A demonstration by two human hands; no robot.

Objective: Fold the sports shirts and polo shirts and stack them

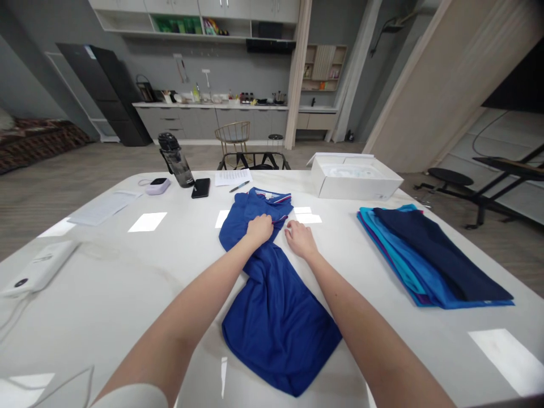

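A blue polo shirt (283,317) with a striped collar lies bunched lengthwise on the white table, its collar at the far end and its body narrowed and creased in the middle. My left hand (260,229) rests on the upper part of the shirt, fingers curled and closed on the fabric near a striped trim. Just right of the shirt's edge, my right hand (301,238) is low over the table. Its fingers are loosely bent, with a small gap between thumb and fingertips and no cloth visible in them.
Folded shirts (442,255) are stacked on the right. Behind stand an open white box (357,177), a dark water bottle (176,161), a phone (201,188), a pen (239,186) and a small purple device (158,186). A white power strip (40,266) with a cable lies left.
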